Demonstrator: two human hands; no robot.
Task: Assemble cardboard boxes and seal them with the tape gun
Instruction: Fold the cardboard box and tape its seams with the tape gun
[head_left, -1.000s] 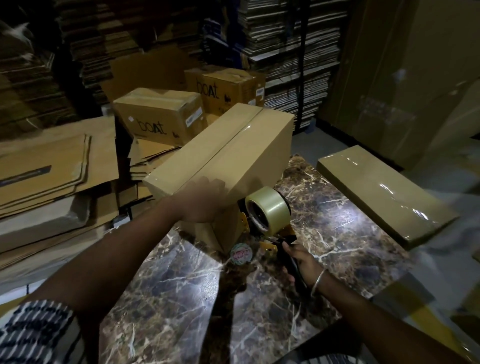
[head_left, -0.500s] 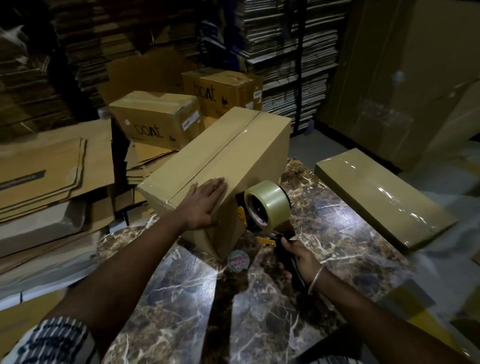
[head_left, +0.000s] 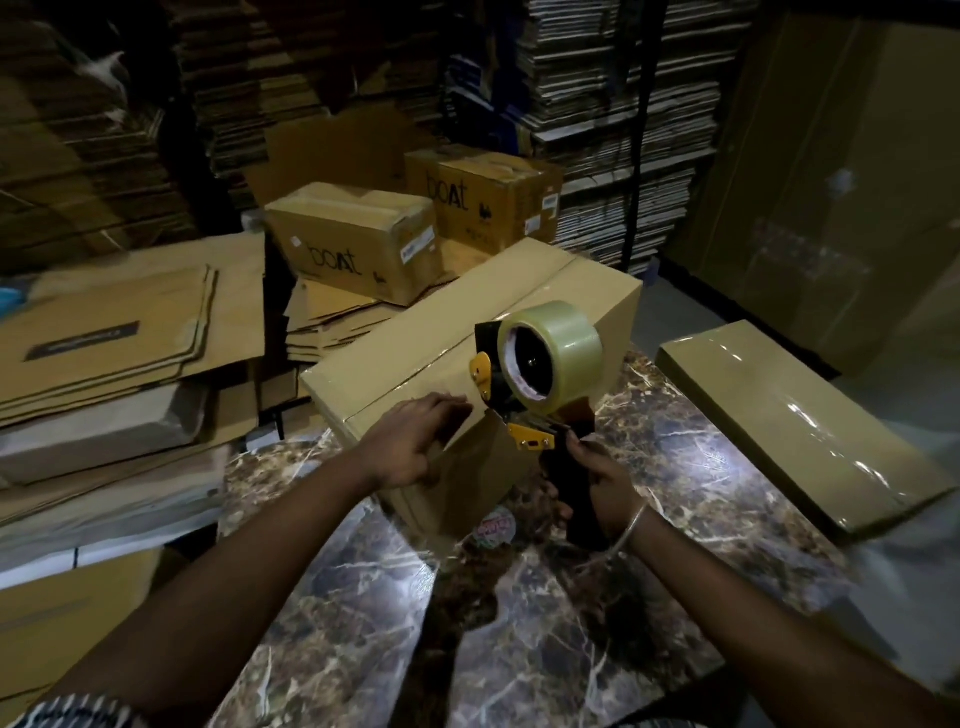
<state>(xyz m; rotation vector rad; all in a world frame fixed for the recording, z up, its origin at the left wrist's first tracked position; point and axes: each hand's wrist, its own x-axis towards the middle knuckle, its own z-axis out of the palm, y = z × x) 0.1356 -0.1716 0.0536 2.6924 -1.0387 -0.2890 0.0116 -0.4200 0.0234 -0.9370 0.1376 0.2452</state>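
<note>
Box (head_left: 415, 358) on bench (head_left: 675, 415), long axis running away from us. Our left hand (head_left: 410, 447) lay flat on its near end; our right hand (head_left: 597, 478) gripped the tape gun (head_left: 540, 374), just right of that end.

Matt brown cardboard box (head_left: 431, 332), glossy clear tape roll (head_left: 563, 348), polished veined marble table (head_left: 519, 623).
</note>
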